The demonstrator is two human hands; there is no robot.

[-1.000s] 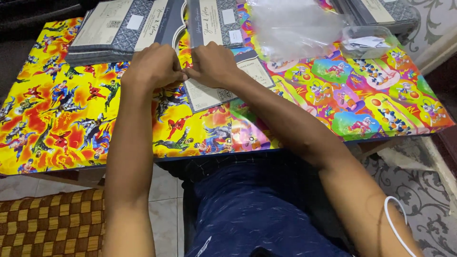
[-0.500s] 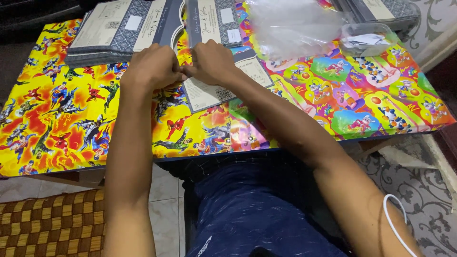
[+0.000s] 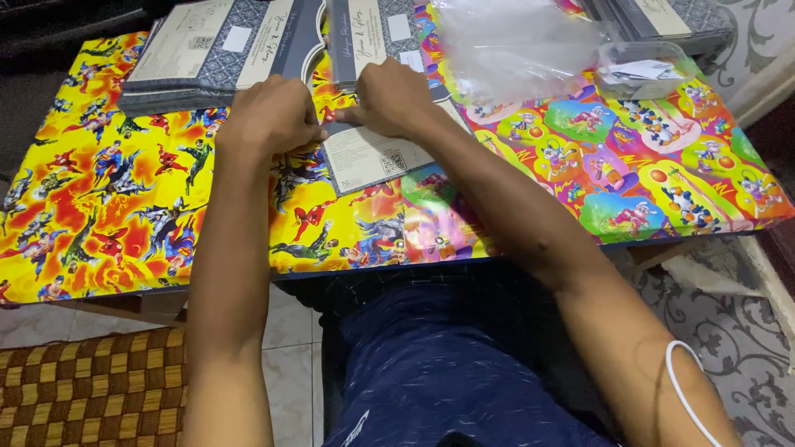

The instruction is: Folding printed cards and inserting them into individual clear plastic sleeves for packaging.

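Note:
A cream card with a grey patterned border (image 3: 368,157) lies flat in the middle of the table. My left hand (image 3: 269,116) and my right hand (image 3: 393,95) meet knuckle to knuckle over its far edge, fingers curled down and pinching it. Just beyond the hands lie two stacks of the same grey-and-cream cards, one at the far left (image 3: 207,50) and one at the far middle (image 3: 377,33). What the fingertips hold beneath the palms is hidden.
The table wears a bright cartoon-print covering (image 3: 108,207). A crumpled clear plastic bag (image 3: 517,45) and a small clear box with paper slips (image 3: 642,70) lie at the far right, next to another card stack (image 3: 671,16). A brown checkered mat (image 3: 87,389) is on the floor at left.
Both hands stay pressed together over the card's far edge, shifting only slightly. The card and stacks have not moved.

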